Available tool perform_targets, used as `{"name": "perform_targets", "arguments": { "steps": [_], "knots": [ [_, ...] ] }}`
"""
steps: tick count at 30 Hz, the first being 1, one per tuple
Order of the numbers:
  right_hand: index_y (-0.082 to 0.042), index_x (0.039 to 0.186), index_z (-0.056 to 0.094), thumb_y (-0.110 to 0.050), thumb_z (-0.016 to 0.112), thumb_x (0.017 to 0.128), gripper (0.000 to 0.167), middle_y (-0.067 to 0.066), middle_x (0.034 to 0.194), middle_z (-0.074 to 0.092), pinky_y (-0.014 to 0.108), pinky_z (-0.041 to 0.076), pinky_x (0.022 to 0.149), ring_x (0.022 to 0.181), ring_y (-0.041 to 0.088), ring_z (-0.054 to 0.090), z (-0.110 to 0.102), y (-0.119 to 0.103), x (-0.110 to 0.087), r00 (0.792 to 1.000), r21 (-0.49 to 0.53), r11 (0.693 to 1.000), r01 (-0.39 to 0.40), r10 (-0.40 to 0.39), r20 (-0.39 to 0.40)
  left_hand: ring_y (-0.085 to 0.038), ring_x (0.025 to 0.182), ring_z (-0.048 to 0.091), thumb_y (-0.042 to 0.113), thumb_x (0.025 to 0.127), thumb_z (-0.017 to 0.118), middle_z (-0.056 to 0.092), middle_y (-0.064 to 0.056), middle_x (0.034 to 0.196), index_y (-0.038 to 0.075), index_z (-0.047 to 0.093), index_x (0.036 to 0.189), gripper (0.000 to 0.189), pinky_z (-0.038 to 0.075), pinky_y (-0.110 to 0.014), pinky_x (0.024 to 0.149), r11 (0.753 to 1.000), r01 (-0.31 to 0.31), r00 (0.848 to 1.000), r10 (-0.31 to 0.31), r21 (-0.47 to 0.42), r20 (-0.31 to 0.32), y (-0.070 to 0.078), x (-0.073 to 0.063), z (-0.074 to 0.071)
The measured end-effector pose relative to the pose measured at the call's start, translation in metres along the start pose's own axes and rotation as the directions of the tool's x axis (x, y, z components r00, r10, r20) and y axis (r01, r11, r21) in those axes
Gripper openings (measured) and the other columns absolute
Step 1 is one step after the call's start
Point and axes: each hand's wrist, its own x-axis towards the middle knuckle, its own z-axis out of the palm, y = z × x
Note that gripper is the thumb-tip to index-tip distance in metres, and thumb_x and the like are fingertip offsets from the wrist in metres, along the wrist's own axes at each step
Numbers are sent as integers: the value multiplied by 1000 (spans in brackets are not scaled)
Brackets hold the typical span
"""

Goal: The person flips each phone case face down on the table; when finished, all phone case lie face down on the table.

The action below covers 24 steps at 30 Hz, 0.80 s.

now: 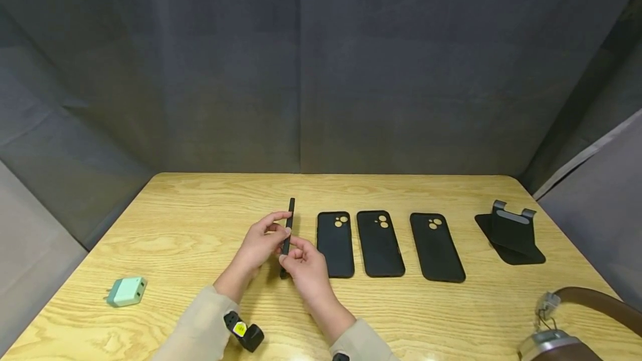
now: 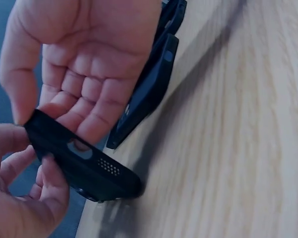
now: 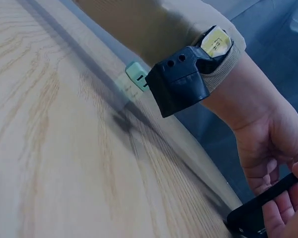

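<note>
head view has it live: left hand (image 1: 259, 244) and right hand (image 1: 308, 269) both pinching a black phone case (image 1: 286, 245), turned edge-up over the table (image 1: 200, 210), just left of three flat-lying cases (image 1: 380, 249). left wrist view catches its cutout (image 2: 79, 149) and speaker holes (image 2: 109, 166), hands clamped close together! out wide, a green charger (image 1: 127, 292) sits left, a black stand (image 1: 512, 235) right.

1. My left hand (image 1: 259, 244) and right hand (image 1: 308, 269) cover parts of the black case (image 1: 287, 244); the head view hides its broad faces.
2. The brown strap (image 1: 587, 296) runs past the right edge.
3. The bottom edge crops my right sleeve (image 1: 363, 343).
4. My yellow label (image 1: 240, 328) is too small to read.
</note>
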Motion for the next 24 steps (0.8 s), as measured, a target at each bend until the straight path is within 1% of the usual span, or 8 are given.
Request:
{"name": "perform_targets", "arguments": {
  "steps": [2,3,6,9,13,16,20,24],
  "knots": [
    [7,127,48,-3,61,82,49,-1,77,49,19,42,62,69,9,46,0,0,0,1000,17,1000,6,-6,-1,-17,76,52,12,90,57,51,-8,95,11,56,127,36,50,-33,69,1000,-5,1000,4,-25,-22,-7,4,-2],
    [7,127,48,-2,61,82,48,0,77,50,19,42,63,69,9,46,0,-1,0,1000,27,1000,8,-8,0,-19,81,53,12,91,57,52,-8,96,11,56,126,36,51,-35,74,999,-7,1000,6,-37,-31,-7,3,-3],
    [8,127,48,1,59,82,47,0,77,50,20,46,65,69,8,48,-1,-3,1,1000,69,998,13,-13,4,-23,92,54,12,92,54,52,-9,100,10,54,128,36,51,-38,82,997,-4,999,1,-71,-41,-10,2,-7],
    [8,128,47,1,58,84,46,1,79,48,22,49,66,70,8,48,-2,-7,2,1000,107,994,12,-12,2,-24,97,53,13,93,53,52,-13,106,9,52,131,37,49,-40,86,996,16,998,-21,-83,-56,-15,2,-11],
    [8,129,46,1,57,85,47,1,81,46,23,51,68,72,8,48,-2,-12,2,1000,148,989,7,-5,-12,-25,102,51,14,95,49,49,-17,114,8,47,134,40,48,-39,90,993,56,995,-64,-108,-70,-21,2,-15],
    [9,130,45,3,57,85,47,1,82,45,23,52,70,73,8,48,-2,-14,2,1000,179,984,9,-6,-19,-27,106,51,14,96,46,48,-18,119,7,42,137,42,47,-39,91,986,88,994,-97,-139,-60,-26,2,-15],
    [10,131,43,5,55,85,48,1,82,43,24,52,73,74,8,49,-2,-15,2,1000,218,976,20,-16,-21,-24,104,57,13,95,44,52,-21,120,6,40,138,43,48,-36,88,975,116,992,-125,-187,-35,-30,3,-13],
    [10,132,42,7,54,85,49,1,82,42,23,52,73,74,7,50,-1,-15,3,999,251,967,30,-24,-25,-20,99,62,11,95,45,58,-22,118,5,43,135,41,50,-32,84,967,124,990,-134,-224,-33,-33,5,-12]
  ]
}}
